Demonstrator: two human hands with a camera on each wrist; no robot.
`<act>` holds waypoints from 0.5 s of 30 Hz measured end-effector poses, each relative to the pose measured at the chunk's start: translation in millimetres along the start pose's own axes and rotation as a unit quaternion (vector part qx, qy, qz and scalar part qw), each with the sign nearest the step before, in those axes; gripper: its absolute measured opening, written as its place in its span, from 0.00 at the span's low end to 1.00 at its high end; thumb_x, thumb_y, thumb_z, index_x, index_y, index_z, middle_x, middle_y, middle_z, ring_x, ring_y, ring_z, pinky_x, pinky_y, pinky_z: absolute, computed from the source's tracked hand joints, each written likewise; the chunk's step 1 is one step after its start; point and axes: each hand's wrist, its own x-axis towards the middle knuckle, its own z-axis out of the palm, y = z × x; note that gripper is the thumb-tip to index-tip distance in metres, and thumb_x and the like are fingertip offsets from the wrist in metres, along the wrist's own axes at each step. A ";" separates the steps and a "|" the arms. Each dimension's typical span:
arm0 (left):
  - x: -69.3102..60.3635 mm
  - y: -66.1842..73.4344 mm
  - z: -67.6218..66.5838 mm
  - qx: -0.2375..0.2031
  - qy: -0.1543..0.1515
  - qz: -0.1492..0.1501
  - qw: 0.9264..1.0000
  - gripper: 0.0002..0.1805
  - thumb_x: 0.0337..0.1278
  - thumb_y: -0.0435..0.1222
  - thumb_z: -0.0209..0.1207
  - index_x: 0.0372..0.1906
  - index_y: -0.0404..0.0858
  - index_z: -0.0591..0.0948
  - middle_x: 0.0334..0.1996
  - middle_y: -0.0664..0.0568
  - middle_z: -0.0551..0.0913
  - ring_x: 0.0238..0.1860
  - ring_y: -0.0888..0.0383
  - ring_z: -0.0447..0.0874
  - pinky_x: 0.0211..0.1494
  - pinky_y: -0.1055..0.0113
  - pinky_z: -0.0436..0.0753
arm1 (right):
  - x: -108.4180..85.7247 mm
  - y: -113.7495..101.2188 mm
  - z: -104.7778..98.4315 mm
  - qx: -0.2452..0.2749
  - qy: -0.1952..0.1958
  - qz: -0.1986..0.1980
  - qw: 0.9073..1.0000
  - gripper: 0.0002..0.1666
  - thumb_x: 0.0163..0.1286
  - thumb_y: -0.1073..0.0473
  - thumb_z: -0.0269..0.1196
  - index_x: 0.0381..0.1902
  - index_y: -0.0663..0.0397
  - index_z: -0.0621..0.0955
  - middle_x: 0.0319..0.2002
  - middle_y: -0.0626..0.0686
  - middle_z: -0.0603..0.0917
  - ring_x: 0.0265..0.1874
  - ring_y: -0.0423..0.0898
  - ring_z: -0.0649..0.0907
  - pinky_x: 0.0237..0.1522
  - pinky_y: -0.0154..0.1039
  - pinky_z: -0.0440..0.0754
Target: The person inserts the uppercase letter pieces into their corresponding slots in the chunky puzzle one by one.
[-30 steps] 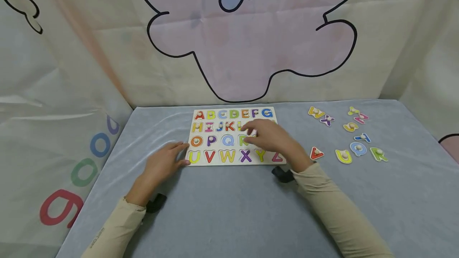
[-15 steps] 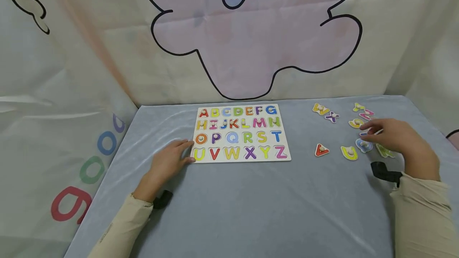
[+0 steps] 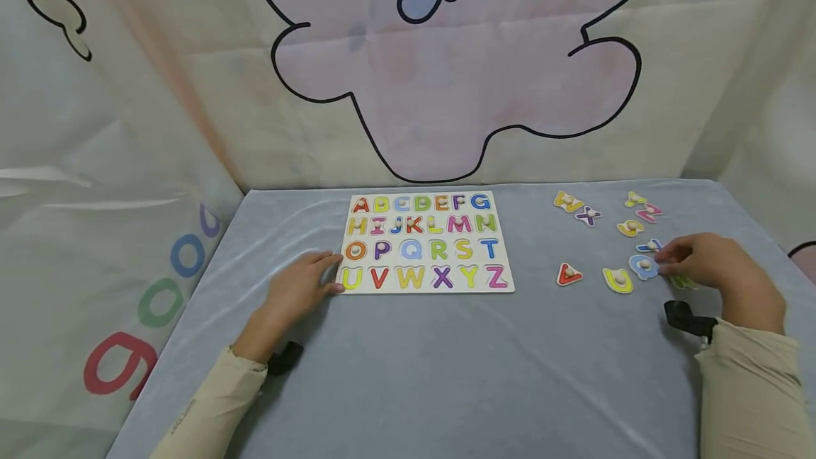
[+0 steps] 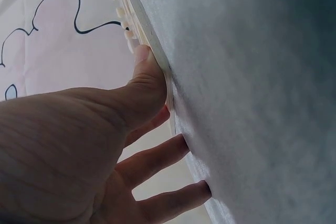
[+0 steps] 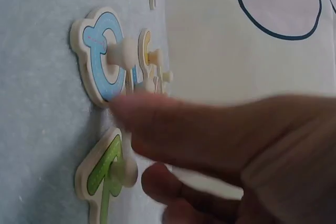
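My left hand [image 3: 296, 299] rests its thumb and fingers against the left edge of the white alphabet board [image 3: 428, 295]. In the left wrist view, the thumb [image 4: 149, 80] lies along the board's edge, with other fingertips on the cloth. The letters A to P bear knobs; the Q to Z places lie flat without knobs. My right hand [image 3: 720, 264] is low among loose wooden letters, beside the blue Q piece [image 3: 644, 267], partly covering the green R piece [image 3: 682, 282]. In the right wrist view, the thumb is by the Q and its knob is free. Some right fingers are hidden.
Around the right hand lie the blue T piece [image 3: 649, 246], yellow S piece [image 3: 630, 228], yellow U piece [image 3: 617, 280] and red V piece [image 3: 569, 274]. Several more letters lie farther back. Grey-blue cloth [image 3: 446, 374] covers the table; a printed curtain [image 3: 433, 91] hangs behind.
My right hand has moved from over the board to the loose letters at the right, then slightly lower toward the Q. The left hand stays at the board's edge.
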 end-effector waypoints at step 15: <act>-1.2 -1.1 -0.7 -0.003 0.000 0.005 1.000 0.35 0.58 0.50 0.67 0.70 0.46 0.74 0.68 0.44 0.75 0.69 0.43 0.72 0.62 0.43 0.77 | 3.6 -13.9 5.9 0.008 -0.005 -0.039 0.999 0.20 0.63 0.52 0.70 0.46 0.62 0.85 0.32 0.49 0.84 0.31 0.43 0.75 0.31 0.37 0.70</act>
